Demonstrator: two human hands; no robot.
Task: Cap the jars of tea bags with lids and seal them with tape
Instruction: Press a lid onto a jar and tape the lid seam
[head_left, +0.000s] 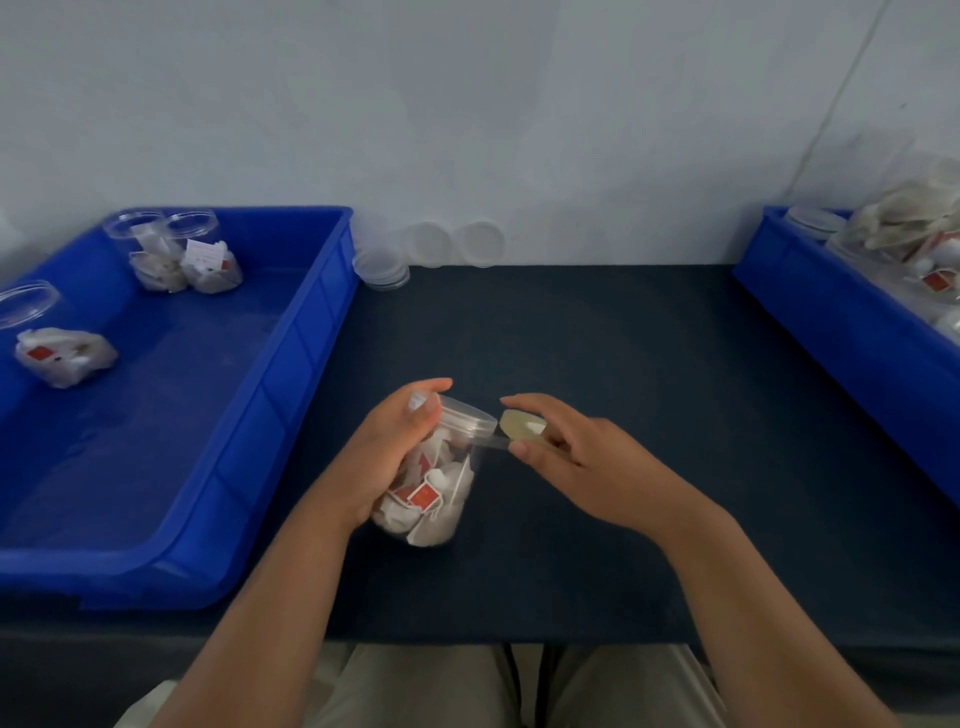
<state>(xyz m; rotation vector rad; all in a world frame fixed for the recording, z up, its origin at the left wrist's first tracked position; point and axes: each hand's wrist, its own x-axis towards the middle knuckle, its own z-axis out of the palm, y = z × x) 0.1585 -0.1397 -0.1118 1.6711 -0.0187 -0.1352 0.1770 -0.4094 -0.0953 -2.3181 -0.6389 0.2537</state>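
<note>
Jar (436, 483) of tea bags, lid (467, 413) on, leans in the grip of my left hand (384, 457), just right of the blue tray (291, 364). My right hand (566, 457) pinches the tape roll (522, 425) farther from the tray, a clear strip (493, 442) stretched to the jar below the lid. Spare lids (382, 266) lie off the tray's far corner.

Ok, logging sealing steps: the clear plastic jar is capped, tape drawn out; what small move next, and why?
Probably wind the small yellowish tape roll round the seam of the clear lid: the left hand grips the clear plastic jar of tea bags, and the right hand holds a strip reaching its neck.
</note>
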